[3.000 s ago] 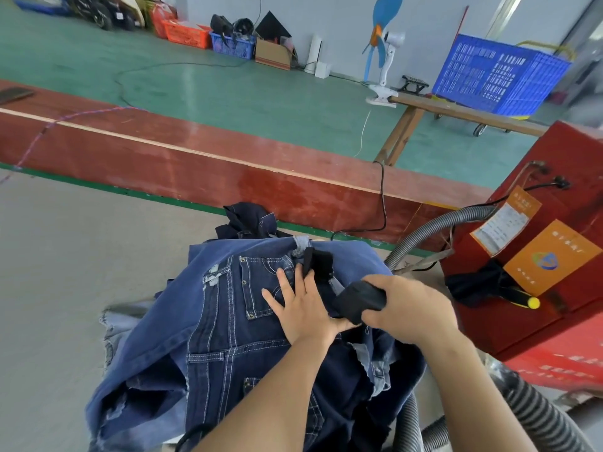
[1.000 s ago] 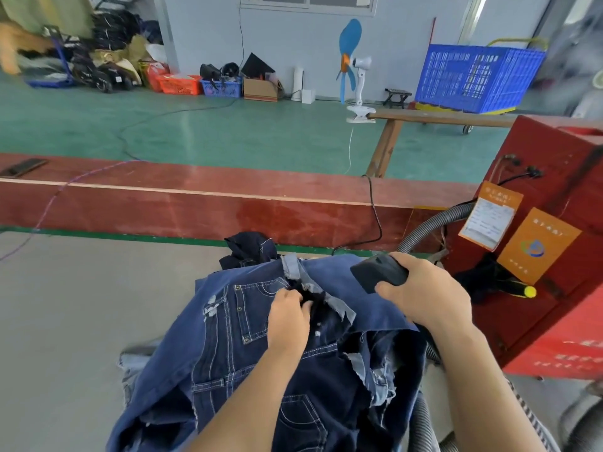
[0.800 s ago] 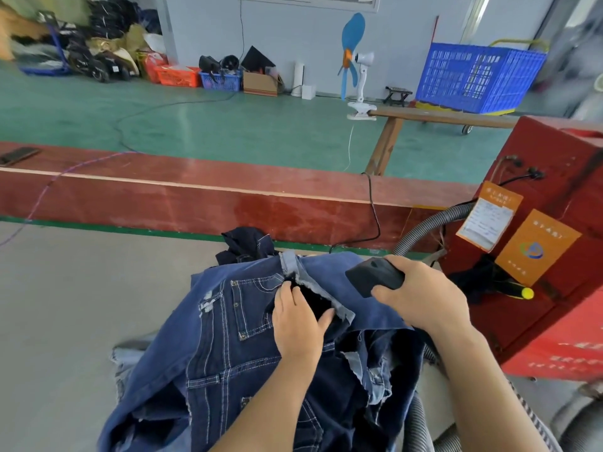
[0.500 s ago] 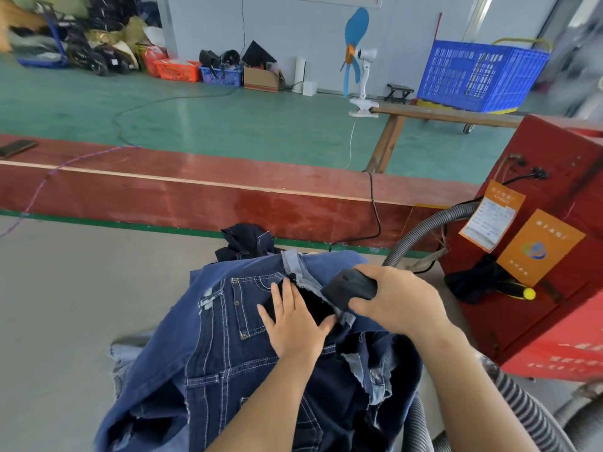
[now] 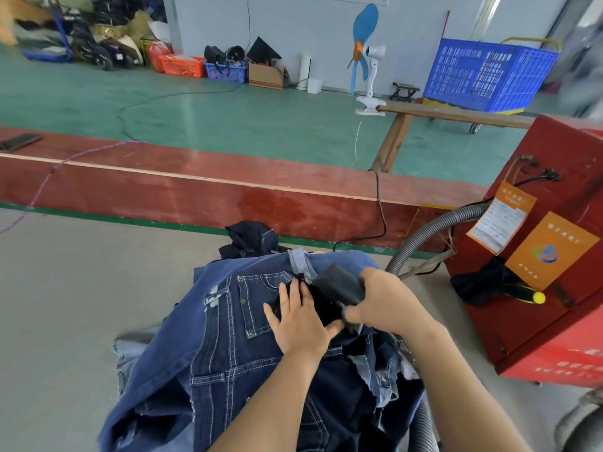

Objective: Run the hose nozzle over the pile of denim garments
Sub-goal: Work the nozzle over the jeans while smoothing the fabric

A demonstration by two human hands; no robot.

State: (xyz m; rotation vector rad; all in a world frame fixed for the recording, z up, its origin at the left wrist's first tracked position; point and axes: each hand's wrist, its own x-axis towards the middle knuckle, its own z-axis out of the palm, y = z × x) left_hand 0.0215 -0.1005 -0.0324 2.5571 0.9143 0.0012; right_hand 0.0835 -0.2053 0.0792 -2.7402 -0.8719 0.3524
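1. The right hand (image 5: pixel 386 303) has its fingers curled tight around the black hose nozzle (image 5: pixel 339 285)
2. The nozzle's tip points down and left and touches the top of the pile of denim garments (image 5: pixel 261 353), next to a pale frayed strip of cloth
3. The left hand (image 5: pixel 301 324) lies flat on the pile with its fingers straight and spread a little, pressing the cloth down just beside the nozzle
4. The thumb of the left hand is close to the right hand, nearly touching it
5. The pile sits on a gray table (image 5: pixel 65 321) and fills the middle near the person. The top piece is dark blue jeans with white stitching, a pocket and a ripped patch
6. A darker scrap of cloth (image 5: pixel 249 238) pokes up at the far side of the pile
7. A gray ribbed hose (image 5: pixel 421 234) curves away to the right of the pile toward a red machine (image 5: pixel 538 327). More ribbed hose shows below the pile on the right
8. The red machine has 2 orange labels on its side and a dark rag with a yellow-tipped tool (image 5: pixel 535 296) beside them
9. Behind the pile runs a long red board (image 5: pixel 228 187), then a green floor
10. Far behind the pile stand a blue fan (image 5: pixel 365 37) and a blue crate (image 5: pixel 486 79)
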